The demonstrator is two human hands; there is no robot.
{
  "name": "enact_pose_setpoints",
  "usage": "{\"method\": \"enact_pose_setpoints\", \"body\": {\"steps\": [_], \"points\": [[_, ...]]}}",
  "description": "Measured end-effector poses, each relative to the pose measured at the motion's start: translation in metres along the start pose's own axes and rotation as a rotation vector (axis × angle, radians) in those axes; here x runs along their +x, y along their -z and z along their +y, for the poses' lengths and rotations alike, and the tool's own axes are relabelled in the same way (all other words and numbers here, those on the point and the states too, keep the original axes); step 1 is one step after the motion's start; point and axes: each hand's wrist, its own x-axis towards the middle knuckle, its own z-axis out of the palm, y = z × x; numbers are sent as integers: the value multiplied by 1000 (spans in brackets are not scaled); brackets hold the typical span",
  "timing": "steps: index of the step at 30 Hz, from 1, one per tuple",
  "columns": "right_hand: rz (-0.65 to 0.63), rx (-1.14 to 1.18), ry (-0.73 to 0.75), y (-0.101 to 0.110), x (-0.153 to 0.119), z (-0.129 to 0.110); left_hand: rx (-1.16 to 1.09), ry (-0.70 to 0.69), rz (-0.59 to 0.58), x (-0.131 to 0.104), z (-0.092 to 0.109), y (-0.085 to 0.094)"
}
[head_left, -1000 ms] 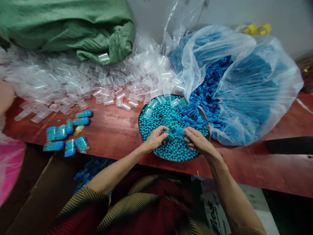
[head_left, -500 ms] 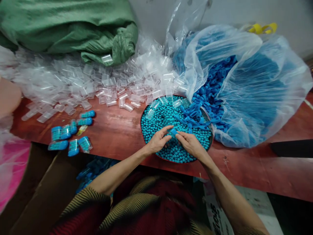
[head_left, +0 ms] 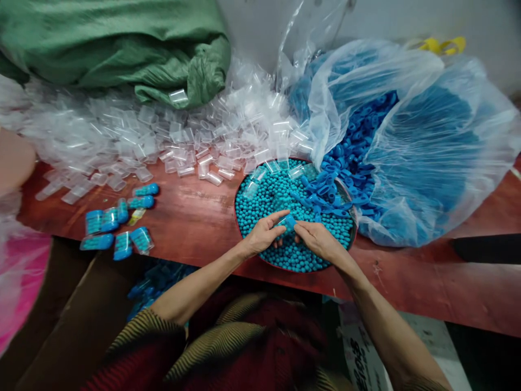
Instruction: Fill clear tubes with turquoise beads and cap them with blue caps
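Observation:
A round red-rimmed tray (head_left: 235, 209) full of small blue-green balls (head_left: 299, 255) stands at the table's front edge. Above the balls, my left hand (head_left: 264, 234) has its thumb and forefinger around a small clear case (head_left: 281, 221). From the right, the fingertips of my right hand (head_left: 315, 236) pinch a blue cap (head_left: 290, 221) at the end of that case. Loose blue caps (head_left: 325, 193) and a few clear cases (head_left: 251, 189) lie on the balls at the tray's far side.
Many clear cases (head_left: 134, 136) are heaped along the back, under a green sack (head_left: 122, 43). Several filled cases (head_left: 109, 219) lie on the red table (head_left: 195, 217) at the left. A big plastic bag (head_left: 419, 157) of blue parts spills at the right.
My right hand has shifted slightly at the blue cap, and more of the cap shows between the hands. The view has moved very slightly.

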Motion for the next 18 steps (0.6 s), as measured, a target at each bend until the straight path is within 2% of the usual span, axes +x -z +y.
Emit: {"method": "enact_pose_setpoints", "body": {"steps": [7,13,18], "points": [[-35,-305,138,-1,2,3,95,-5,75,-2,2,-3],[-58,-329,196,1,0,11,58,37,-47,-1,1,0],[-118,-224,210,8,1,10,78,49,21,-4,5,-3]]}}
